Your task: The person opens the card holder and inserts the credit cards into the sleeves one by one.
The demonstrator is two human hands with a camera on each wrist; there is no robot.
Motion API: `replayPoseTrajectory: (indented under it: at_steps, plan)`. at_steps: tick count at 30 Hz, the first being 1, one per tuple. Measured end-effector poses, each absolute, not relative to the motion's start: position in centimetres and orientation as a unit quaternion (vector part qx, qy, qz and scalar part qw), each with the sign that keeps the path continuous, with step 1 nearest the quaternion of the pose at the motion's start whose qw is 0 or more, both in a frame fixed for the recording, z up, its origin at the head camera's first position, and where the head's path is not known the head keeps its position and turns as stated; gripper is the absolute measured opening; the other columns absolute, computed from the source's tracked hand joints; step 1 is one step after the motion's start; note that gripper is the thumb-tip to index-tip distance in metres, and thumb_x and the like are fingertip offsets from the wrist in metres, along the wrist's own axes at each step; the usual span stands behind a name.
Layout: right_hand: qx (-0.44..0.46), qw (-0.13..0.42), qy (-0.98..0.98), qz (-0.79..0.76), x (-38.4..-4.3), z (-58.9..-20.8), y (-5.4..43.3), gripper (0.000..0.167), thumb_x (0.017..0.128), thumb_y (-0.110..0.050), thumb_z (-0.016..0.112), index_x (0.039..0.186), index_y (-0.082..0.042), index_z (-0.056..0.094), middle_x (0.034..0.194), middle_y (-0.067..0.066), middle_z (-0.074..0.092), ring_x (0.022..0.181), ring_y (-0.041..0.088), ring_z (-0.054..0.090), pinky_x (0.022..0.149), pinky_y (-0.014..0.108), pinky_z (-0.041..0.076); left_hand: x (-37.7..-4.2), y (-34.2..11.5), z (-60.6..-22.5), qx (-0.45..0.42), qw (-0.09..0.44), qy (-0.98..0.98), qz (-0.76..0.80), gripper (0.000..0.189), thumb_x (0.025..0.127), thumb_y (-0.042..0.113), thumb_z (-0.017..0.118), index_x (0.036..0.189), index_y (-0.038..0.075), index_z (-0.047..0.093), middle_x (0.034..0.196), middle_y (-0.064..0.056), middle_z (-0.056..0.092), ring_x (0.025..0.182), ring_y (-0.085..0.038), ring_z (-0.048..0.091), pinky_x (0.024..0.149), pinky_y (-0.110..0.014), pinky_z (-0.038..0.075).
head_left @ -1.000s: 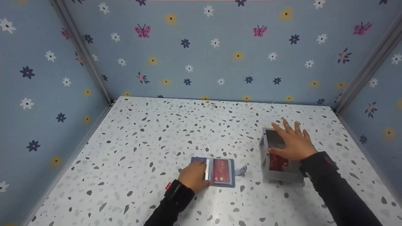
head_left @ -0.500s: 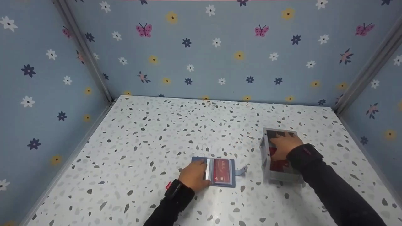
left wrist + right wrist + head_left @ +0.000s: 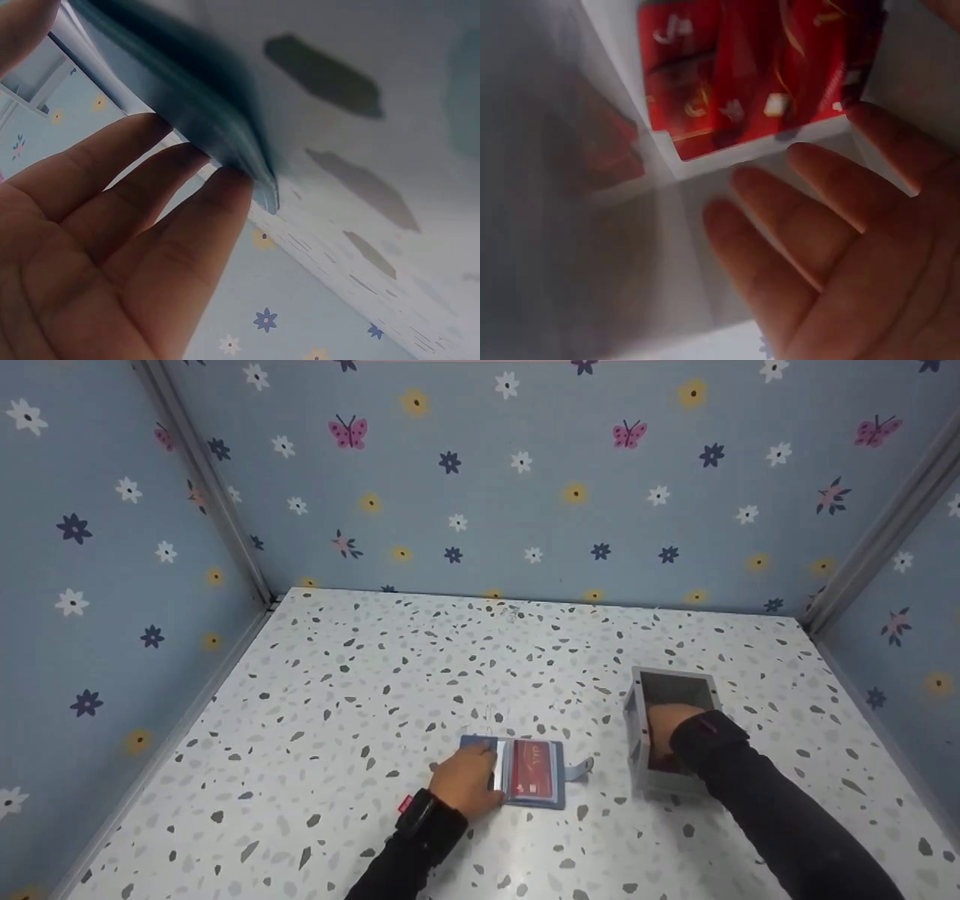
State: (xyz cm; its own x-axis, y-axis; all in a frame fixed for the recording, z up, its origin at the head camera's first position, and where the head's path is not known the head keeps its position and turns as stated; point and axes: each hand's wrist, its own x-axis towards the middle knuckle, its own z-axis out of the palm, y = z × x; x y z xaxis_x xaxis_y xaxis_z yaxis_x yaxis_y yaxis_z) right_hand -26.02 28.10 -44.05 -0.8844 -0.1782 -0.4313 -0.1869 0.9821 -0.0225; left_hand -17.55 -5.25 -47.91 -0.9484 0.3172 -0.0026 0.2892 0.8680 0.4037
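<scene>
An opened blue card holder (image 3: 557, 780) lies on the speckled tabletop in the head view, a red card (image 3: 532, 769) showing in its clear sleeve. My left hand (image 3: 466, 786) rests on its left part. In the left wrist view, nearly straight fingers (image 3: 191, 225) touch the blue cover's edge (image 3: 217, 124). To the right stands a grey open-topped box (image 3: 637, 727). My right hand (image 3: 670, 724) reaches down inside it, fingers hidden from the head view. The right wrist view shows those fingers (image 3: 795, 217) extended beside several red cards (image 3: 742, 75) against the box's wall.
From the card holder's right side a strap with a snap (image 3: 579, 769) sticks out towards the box. Blue flower-patterned walls (image 3: 525, 495) enclose the white speckled tabletop (image 3: 390, 675) at the back and both sides.
My right hand has moved from above the box, fingers spread, down into it. The left hand stays on the card holder.
</scene>
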Motion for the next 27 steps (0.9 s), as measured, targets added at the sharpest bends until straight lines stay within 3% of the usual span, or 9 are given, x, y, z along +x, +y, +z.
replayPoseTrajectory:
  at_steps: [4,11,21,23,27]
  plan:
    - [-0.106,0.21,0.972,-0.009,-25.5,-43.8,28.0,0.038,0.071,-0.015,0.075,0.104,0.0,0.067,0.094,0.016,0.072,0.074,0.023,0.056,0.088,0.049,0.054,-17.5,-5.2,-47.8,0.157,0.036,0.965,0.208,0.059,0.073,0.024,0.08,0.124,0.001,0.063,0.14,-0.018,0.056,0.128,-0.036,0.054,0.103,-0.064,0.043]
    - [-0.138,0.166,0.976,-0.013,-24.4,-42.6,27.5,0.022,0.074,-0.016,0.074,0.087,0.0,0.068,0.087,0.019,0.071,0.075,0.026,0.062,0.085,0.05,0.056,-17.4,-5.2,-47.8,0.164,0.025,0.967,0.194,0.059,0.073,0.027,0.082,0.123,0.0,0.064,0.138,-0.017,0.058,0.126,-0.036,0.056,0.104,-0.054,0.046]
    - [-0.118,0.146,0.982,0.012,-24.6,-43.0,28.1,0.047,0.072,-0.032,0.079,0.108,-0.004,0.069,0.095,0.02,0.067,0.082,0.032,0.061,0.078,0.054,0.055,-17.4,-5.1,-47.8,0.155,0.033,0.968,0.197,0.06,0.073,0.027,0.082,0.125,0.002,0.063,0.14,-0.016,0.056,0.127,-0.036,0.055,0.103,-0.061,0.044]
    - [-0.111,0.144,0.983,0.02,-24.5,-42.8,28.2,0.043,0.071,-0.029,0.08,0.106,-0.005,0.07,0.099,0.023,0.066,0.081,0.032,0.061,0.076,0.054,0.054,-17.4,-5.1,-47.7,0.152,0.036,0.966,0.205,0.061,0.073,0.026,0.081,0.126,0.002,0.063,0.141,-0.016,0.056,0.128,-0.037,0.054,0.104,-0.062,0.043]
    - [-0.113,0.121,0.986,0.031,-24.5,-42.3,28.4,0.019,0.077,-0.015,0.072,0.093,-0.004,0.071,0.104,0.027,0.067,0.086,0.04,0.065,0.08,0.057,0.054,-17.4,-5.1,-47.7,0.152,0.04,0.965,0.212,0.061,0.074,0.026,0.081,0.127,0.001,0.062,0.141,-0.017,0.055,0.13,-0.037,0.053,0.107,-0.058,0.042]
